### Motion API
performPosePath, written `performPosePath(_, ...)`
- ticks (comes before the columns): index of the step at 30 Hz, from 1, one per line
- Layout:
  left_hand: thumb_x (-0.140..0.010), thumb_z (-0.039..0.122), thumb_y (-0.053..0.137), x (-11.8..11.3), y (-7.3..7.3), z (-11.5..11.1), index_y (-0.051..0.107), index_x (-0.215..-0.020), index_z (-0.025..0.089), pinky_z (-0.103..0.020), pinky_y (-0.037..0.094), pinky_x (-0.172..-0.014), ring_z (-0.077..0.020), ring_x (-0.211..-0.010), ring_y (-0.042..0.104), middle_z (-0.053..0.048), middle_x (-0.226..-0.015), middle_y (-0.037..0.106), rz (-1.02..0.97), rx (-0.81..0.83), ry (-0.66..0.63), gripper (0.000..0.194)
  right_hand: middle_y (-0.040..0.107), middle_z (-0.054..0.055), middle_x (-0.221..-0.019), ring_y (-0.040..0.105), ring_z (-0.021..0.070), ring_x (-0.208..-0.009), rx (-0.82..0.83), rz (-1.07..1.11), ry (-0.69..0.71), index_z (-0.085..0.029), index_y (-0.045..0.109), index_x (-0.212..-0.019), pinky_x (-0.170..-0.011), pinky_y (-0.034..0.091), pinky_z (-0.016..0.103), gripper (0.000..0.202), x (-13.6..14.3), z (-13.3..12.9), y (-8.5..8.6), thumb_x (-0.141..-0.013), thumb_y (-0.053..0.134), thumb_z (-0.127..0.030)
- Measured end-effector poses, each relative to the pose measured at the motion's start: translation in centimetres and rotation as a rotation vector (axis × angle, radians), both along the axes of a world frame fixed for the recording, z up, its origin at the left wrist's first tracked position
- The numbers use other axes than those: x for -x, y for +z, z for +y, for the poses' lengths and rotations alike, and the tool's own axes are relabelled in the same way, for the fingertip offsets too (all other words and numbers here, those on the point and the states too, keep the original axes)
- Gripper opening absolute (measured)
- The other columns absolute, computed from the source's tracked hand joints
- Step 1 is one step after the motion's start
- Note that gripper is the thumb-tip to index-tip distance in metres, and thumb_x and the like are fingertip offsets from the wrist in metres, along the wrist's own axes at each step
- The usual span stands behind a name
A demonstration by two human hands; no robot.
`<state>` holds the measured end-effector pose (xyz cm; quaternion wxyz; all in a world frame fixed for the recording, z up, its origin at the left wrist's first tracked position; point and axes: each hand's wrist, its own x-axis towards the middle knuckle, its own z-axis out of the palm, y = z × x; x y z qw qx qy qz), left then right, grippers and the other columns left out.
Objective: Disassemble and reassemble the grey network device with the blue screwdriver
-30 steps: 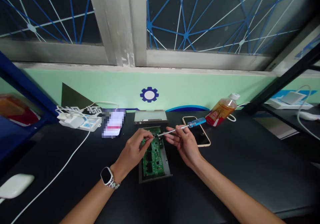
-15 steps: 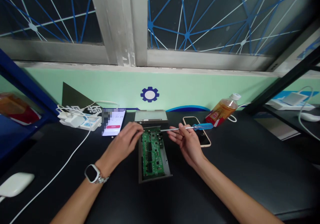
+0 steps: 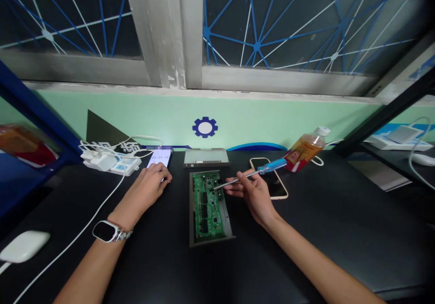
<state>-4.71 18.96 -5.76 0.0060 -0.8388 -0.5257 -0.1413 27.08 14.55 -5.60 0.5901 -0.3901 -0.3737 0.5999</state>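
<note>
R hand (image 3: 256,195) grips screwdriver (image 3: 273,165), tip over board (image 3: 212,213).
Board prob. stiff, fragile: best held by tray (image 3: 227,222) edges. L hand (image 3: 144,190) left of board, fingers curled; can't tell if holding anything.

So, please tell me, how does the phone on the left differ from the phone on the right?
The left phone has a lit screen with digits; the right phone has a dark screen. The right phone has a pale rim; the left phone's visible edge is dark. The left hand hides the left phone's near part; the right hand and screwdriver partly hide the right phone. Both rest on the black table.
</note>
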Motion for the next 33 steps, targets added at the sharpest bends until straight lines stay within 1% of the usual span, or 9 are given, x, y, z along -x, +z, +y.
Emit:
performPosePath(2,-0.094,0.02,0.051,-0.1,0.2,0.0,0.066,-0.092,0.021,-0.042,0.043,-0.081,-0.0276,-0.096,0.057,-0.007,-0.1,0.062,-0.019,-0.006,-0.005,0.016,0.078,0.007,-0.085,0.077,0.0236,-0.071,-0.012,-0.014,0.004,-0.021,0.049,-0.087,-0.067,0.065,0.038,0.033,-0.1,0.1,0.0,-0.085,0.075,-0.041)
performPosePath(5,-0.097,0.02,0.046,-0.9,0.5,-0.3,0.065,-0.104,0.022,-0.042,0.046,-0.087,-0.0259,-0.101,0.057,-0.007,-0.105,0.062,-0.096,-0.03,-0.047,0.02,0.078,0.006,-0.084,0.077,0.0223,-0.069,-0.051,-0.05,0.003,-0.021,0.049,-0.087,-0.063,0.065,0.037,0.03,-0.2,0.2,0.1,-0.088,0.072,-0.041)
performPosePath(8,-0.099,0.018,0.04,-3.2,0.5,-1.1,0.058,-0.12,0.02,-0.044,0.045,-0.098,-0.0249,-0.11,0.055,-0.008,-0.116,0.06,-0.182,-0.067,-0.105,0.028,0.077,0.004,-0.08,0.075,0.02,-0.064,-0.103,-0.097,0.005,-0.022,0.048,-0.089,-0.059,0.064,0.035,0.028,-0.2,0.3,0.3,-0.091,0.067,-0.041)
performPosePath(11,-0.099,0.014,0.037,-6.0,0.0,-2.1,0.05,-0.133,0.021,-0.045,0.044,-0.101,-0.0264,-0.12,0.051,-0.011,-0.129,0.055,-0.199,-0.064,-0.162,0.038,0.075,0.001,-0.074,0.073,0.0192,-0.057,-0.151,-0.139,0.019,-0.023,0.045,-0.09,-0.054,0.062,0.033,0.028,-0.1,0.4,0.6,-0.093,0.064,-0.044)
performPosePath(15,-0.094,0.007,0.037,-8.4,-1.0,-2.7,0.047,-0.133,0.02,-0.049,0.043,-0.102,-0.0282,-0.121,0.05,-0.012,-0.131,0.055,-0.202,-0.056,-0.162,0.043,0.073,-0.001,-0.073,0.068,0.017,-0.049,-0.228,-0.243,0.042,-0.025,0.044,-0.092,-0.047,0.057,0.029,0.029,0.2,1.1,1.8,-0.093,0.06,-0.05)
performPosePath(19,-0.093,0.008,0.037,-9.3,-1.8,-2.4,0.043,-0.134,0.019,-0.053,0.039,-0.106,-0.0295,-0.125,0.049,-0.014,-0.133,0.054,-0.277,-0.047,-0.122,0.043,0.07,-0.001,-0.07,0.065,0.0146,-0.048,-0.345,-0.52,0.072,-0.024,0.05,-0.087,-0.047,0.051,0.025,0.031,1.4,2.8,4.1,-0.096,0.052,-0.054)
performPosePath(23,-0.091,0.007,0.039,-10.0,-2.2,-2.0,0.041,-0.135,0.018,-0.052,0.04,-0.106,-0.029,-0.126,0.049,-0.015,-0.132,0.054,-0.382,-0.039,-0.13,0.045,0.064,-0.003,-0.061,0.059,0.013,-0.047,-0.517,-0.803,0.11,-0.024,0.049,-0.085,-0.053,0.046,0.026,0.029,3.7,5.4,5.8,-0.101,0.045,-0.048)
performPosePath(27,-0.091,0.008,0.04,-10.1,-2.4,-1.9,0.042,-0.132,0.018,-0.051,0.043,-0.105,-0.0285,-0.123,0.051,-0.015,-0.125,0.055,-0.445,-0.027,-0.14,0.042,0.064,0.0,-0.068,0.06,0.0144,-0.057,-0.614,-1.0,0.128,-0.024,0.048,-0.085,-0.059,0.043,0.028,0.026,5.8,7.5,5.6,-0.103,0.043,-0.041)
performPosePath(33,-0.092,0.009,0.04,-9.9,-2.9,-1.8,0.04,-0.131,0.019,-0.052,0.043,-0.104,-0.0289,-0.122,0.051,-0.015,-0.123,0.055,-0.471,-0.028,-0.134,0.041,0.062,0.001,-0.07,0.059,0.0154,-0.062,-0.673,-1.066,0.127,-0.023,0.047,-0.085,-0.063,0.04,0.028,0.025,6.7,8.2,4.3,-0.103,0.041,-0.04)
